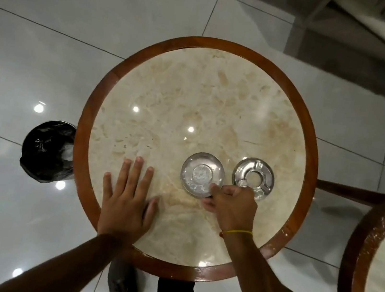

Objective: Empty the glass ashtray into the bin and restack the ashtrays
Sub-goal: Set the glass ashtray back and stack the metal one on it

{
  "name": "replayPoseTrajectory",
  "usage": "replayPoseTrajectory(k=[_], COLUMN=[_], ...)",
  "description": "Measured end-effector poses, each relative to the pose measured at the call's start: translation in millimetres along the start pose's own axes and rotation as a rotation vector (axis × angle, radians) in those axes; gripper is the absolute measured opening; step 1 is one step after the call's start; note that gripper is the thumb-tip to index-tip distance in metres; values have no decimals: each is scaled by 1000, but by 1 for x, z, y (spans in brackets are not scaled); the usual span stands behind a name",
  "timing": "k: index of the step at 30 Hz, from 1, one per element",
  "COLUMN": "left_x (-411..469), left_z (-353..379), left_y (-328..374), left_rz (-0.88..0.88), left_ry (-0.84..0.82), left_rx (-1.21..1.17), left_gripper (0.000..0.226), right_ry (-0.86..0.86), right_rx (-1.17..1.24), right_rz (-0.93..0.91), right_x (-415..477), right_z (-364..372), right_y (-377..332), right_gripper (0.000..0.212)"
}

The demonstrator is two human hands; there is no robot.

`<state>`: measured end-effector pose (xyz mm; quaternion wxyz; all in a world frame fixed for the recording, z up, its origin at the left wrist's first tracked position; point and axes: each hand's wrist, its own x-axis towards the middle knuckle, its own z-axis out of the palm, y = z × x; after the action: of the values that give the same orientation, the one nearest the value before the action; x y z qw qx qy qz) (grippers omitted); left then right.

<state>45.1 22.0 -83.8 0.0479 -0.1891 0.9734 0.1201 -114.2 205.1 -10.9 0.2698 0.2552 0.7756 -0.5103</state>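
The black-lined round bin (47, 148) stands on the floor just beside the left edge of the round marble table with its brown wooden rim (85, 113). The left hand (127, 201) lies flat on the marble near the front-left edge, fingers spread, holding nothing. To its right, the clear round glass ashtray (201, 172) sits toward the front-right of the table top, white residue inside. The right hand (233, 202) pinches the near rim of this ashtray, fingers curled closed on it. Just beside it, apart, rests the round silver metal ashtray with a central hole (253, 177).

Step in hand, as judged: gripping the glass ashtray for lifting. The next move calls for a level carry leftward over the table edge to the bin, then tipping. The marble to the left and rear is open; the flat left hand lies in the direct path.
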Motion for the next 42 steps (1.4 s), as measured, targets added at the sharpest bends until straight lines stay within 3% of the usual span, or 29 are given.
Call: replayPoseTrajectory(k=[10,12,14,17,22,25,31,42], left_x=[0,0,1,1,0,1,0,0], left_z=[5,6,5,4,3,1,1,1], left_y=[-2,-4,-4,-3,-2,0,0,1], left_rz=[17,20,16,19,18,5,9,10], left_ry=[24,26,25,27,23,12,14,20], left_rx=[14,20,27,34,38,37,46,32], left_gripper=[76,76,76,76,76,76,75,74], right_ry=[20,57,154,249,61,24,47,37], right_rx=[-213,-374,-612,-750,-998,-1064,-1079,-975], right_rz=[11,-106,-356,-585,-557,-539,-551,-626], right_x=[-6,-1,7,22,42,46,47,30], right_z=[-16,-26,-39,-55,-61,-59,-55,-43], right_y=[-19,-24,-30,-37,-36,-36,-34,-46], right_gripper=[30,21,17,11,74,86,74,84])
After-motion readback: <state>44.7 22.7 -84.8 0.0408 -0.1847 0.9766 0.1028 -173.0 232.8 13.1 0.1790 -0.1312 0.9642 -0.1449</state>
